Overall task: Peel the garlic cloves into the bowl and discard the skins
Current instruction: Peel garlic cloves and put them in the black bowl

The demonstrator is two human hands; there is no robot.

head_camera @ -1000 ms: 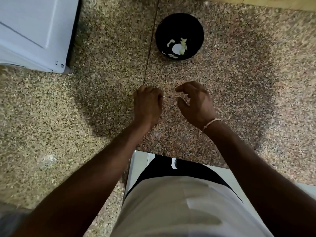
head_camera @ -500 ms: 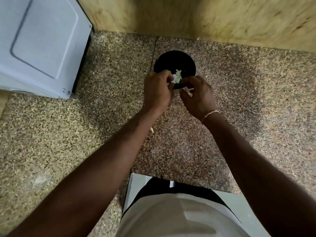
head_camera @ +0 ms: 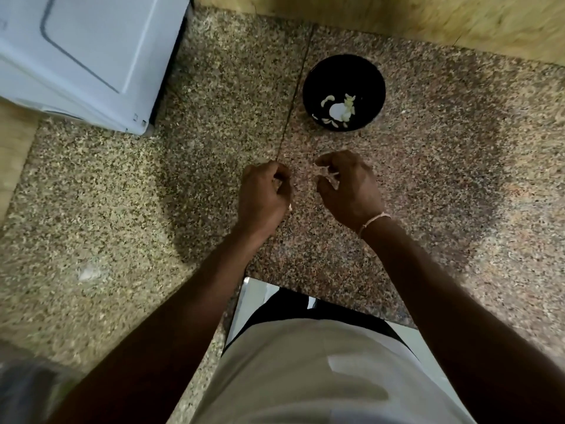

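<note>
Fingers (head_camera: 328, 175) of right hand (head_camera: 348, 191) pinch a pale skin scrap | left hand (head_camera: 263, 194) curled, contents hidden, cannot tell | bench (head_camera: 458, 179) bare between | bowl (head_camera: 344, 92) beyond holds peeled garlic (head_camera: 339, 110) | advice: keep skins clear of bowl.

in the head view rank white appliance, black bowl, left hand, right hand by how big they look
1. white appliance
2. black bowl
3. left hand and right hand: alike, and nearer the camera than the bowl, so unsure
</note>
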